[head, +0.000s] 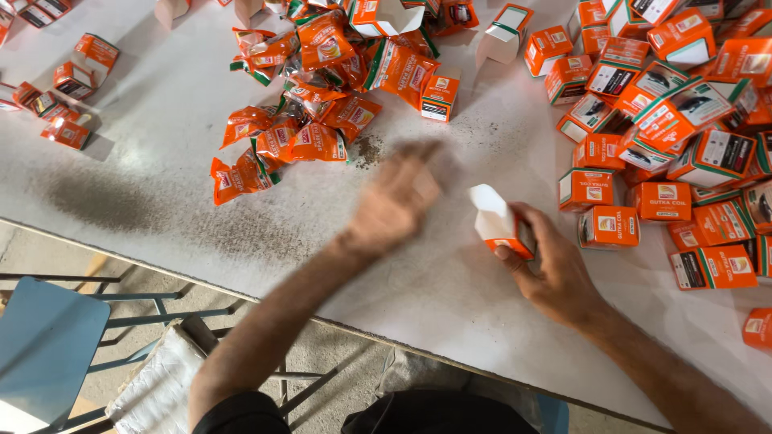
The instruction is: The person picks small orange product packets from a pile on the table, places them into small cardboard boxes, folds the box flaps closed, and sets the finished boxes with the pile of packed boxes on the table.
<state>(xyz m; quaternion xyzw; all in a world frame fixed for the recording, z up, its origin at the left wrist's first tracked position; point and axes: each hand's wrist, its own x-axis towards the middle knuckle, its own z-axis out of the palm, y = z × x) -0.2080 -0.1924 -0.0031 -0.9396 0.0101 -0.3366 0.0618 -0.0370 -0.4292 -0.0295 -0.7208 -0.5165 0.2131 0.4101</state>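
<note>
Right hand grip: your right hand (555, 269) is wrapped round a small orange-and-white carton (500, 223), thumb on the near face, fingers behind, the white flap standing open at the top.
Carton position: it sits tilted in your grasp just above the white table (450, 297), between your two hands, closer to the right-hand heap.
Left hand: your left hand (398, 197) is blurred mid-air over the table, fingers loosely spread; you hold nothing that can be made out, and whether the palm is empty can't be told through the blur.
Gap between hands: left hand near the carton's flap but apart from it.
Ahead of the left hand: a pile of orange sachets (314, 96), with a scatter of dark powder (368, 149) at its near edge.
Right side: a heap of orange boxes (675, 145), some upright, some tipped, the closest ones just beside your right knuckles.
Far left: a few more small boxes (68, 96), well apart from your hands.
Below the table edge: a blue chair (44, 345).
</note>
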